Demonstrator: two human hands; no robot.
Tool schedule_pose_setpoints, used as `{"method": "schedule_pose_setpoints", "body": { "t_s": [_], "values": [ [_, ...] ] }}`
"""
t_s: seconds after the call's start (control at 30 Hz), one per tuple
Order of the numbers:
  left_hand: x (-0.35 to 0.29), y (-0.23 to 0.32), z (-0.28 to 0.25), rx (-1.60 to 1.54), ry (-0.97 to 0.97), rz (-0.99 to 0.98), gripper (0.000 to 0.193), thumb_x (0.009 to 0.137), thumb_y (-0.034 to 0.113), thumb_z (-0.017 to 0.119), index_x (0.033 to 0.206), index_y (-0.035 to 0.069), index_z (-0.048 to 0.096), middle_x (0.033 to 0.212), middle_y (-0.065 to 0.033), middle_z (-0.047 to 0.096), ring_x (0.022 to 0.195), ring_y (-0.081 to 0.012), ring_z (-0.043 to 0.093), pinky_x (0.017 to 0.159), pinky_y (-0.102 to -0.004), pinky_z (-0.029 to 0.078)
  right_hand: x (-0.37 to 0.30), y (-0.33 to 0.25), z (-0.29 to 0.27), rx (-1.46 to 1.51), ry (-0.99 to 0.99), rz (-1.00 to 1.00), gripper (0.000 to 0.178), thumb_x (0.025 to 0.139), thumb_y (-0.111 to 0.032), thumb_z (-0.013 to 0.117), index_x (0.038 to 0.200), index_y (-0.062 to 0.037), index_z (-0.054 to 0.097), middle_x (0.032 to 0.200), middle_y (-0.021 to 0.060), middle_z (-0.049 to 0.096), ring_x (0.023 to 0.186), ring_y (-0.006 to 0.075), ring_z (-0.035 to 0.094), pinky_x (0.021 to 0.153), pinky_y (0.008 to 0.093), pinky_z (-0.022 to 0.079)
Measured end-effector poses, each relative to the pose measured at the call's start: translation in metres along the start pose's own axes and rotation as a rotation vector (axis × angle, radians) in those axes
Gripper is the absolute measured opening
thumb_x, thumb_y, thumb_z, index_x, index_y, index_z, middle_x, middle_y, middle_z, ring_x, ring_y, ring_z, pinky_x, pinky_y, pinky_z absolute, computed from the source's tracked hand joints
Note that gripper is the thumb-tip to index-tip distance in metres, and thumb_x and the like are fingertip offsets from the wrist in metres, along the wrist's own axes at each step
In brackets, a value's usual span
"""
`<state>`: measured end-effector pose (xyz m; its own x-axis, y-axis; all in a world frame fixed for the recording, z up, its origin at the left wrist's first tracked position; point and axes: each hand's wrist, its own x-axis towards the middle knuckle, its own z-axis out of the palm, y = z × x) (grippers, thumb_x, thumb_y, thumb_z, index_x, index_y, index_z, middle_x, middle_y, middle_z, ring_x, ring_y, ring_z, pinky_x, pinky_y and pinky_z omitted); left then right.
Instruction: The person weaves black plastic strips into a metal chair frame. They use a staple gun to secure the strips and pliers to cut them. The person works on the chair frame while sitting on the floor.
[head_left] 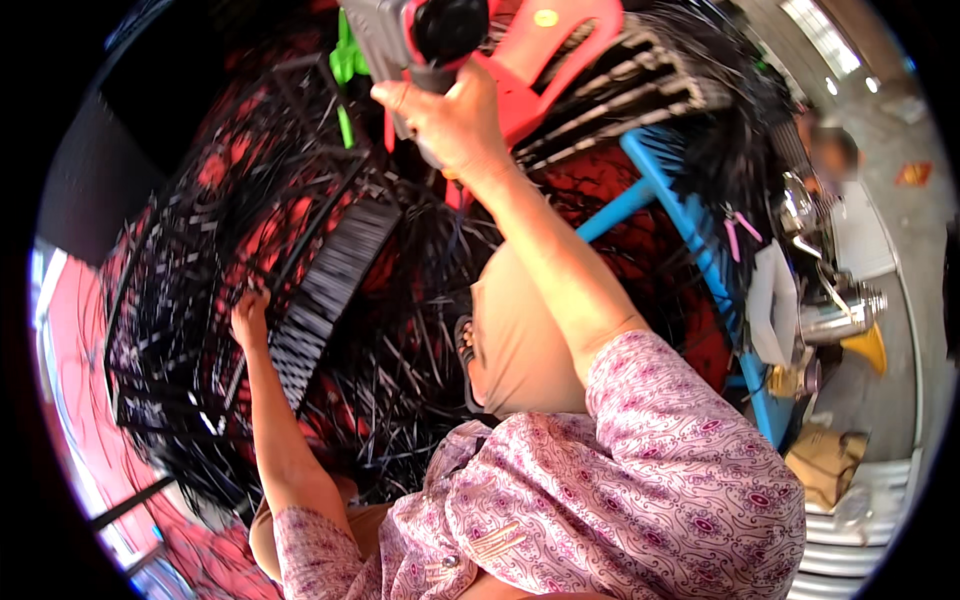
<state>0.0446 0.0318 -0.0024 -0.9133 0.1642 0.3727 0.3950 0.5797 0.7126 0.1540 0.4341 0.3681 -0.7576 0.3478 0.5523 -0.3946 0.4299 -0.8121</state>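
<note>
My right hand (pixel 450 120) is raised at the top centre, its fingers wrapped round the handle of a grey power tool (pixel 385 35) with a round black end. The tool's far end is cut off by the upper edge. On the left, my left hand (pixel 250 318) closes on a bar of a black frame (pixel 318 245), beside a woven panel of flat black strips (pixel 335 285). Loose black strips (pixel 400 350) lie tangled around the frame and near my foot. The left fingertips are small and partly hidden.
A red plastic chair (pixel 580 50) stands beyond the tool, near a bright green object (pixel 347 60). To the right are a blue plastic piece of furniture (pixel 690 230), pink scissor handles (pixel 740 235), a white box (pixel 772 300), metal vessels (pixel 845 312) and a brown bag (pixel 825 465). Another person (pixel 830 155) is farther off.
</note>
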Motion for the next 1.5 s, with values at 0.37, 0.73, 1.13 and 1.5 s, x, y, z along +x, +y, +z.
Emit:
{"method": "schedule_pose_setpoints", "body": {
  "t_s": [0.37,0.73,1.13,1.5],
  "values": [
    [-0.065,0.025,0.037,0.264,-0.098,-0.136,0.027,0.079,0.028,0.076,0.074,0.002,0.070,0.067,-0.0174,0.065,0.061,-0.0335,0.060,0.061,-0.0463,0.044,-0.042,-0.032,-0.339,-0.115,0.208,0.450,0.022,0.076,-0.013,0.078,0.086,-0.0028,0.063,0.065,-0.0010,0.057,0.051,0.0094,0.052,0.049,0.0287,0.043],
    [-0.078,0.014,0.040,0.258,-0.072,-0.243,0.027,0.080,0.022,0.078,0.065,0.003,0.067,0.058,-0.0081,0.059,0.057,-0.0208,0.050,0.062,-0.0371,0.043,-0.070,0.051,-0.488,-0.566,0.162,0.710,0.030,0.082,-0.019,0.074,0.096,0.0047,0.062,0.092,0.0192,0.068,0.085,0.0306,0.069,0.079,0.0417,0.053],
    [-0.114,0.062,0.040,0.045,-0.062,-0.375,0.039,0.086,0.028,0.073,0.062,0.001,0.057,0.057,-0.0084,0.055,0.059,-0.0217,0.049,0.074,-0.0387,0.043,-0.061,0.102,-0.451,-1.190,0.065,0.713,0.039,0.081,-0.014,0.069,0.114,0.0018,0.057,0.101,0.0237,0.072,0.099,0.0376,0.071,0.084,0.0462,0.057],
    [-0.131,0.056,0.056,0.175,-0.067,-0.401,0.032,0.070,0.009,0.080,0.101,0.009,0.074,0.101,-0.0096,0.069,0.097,-0.0282,0.065,0.088,-0.0411,0.053,-0.112,0.073,-0.511,-1.428,0.482,0.226,0.020,0.086,-0.014,0.061,0.102,-0.0053,0.070,0.098,0.0175,0.070,0.096,0.0365,0.069,0.080,0.0491,0.056]
  ]
}}
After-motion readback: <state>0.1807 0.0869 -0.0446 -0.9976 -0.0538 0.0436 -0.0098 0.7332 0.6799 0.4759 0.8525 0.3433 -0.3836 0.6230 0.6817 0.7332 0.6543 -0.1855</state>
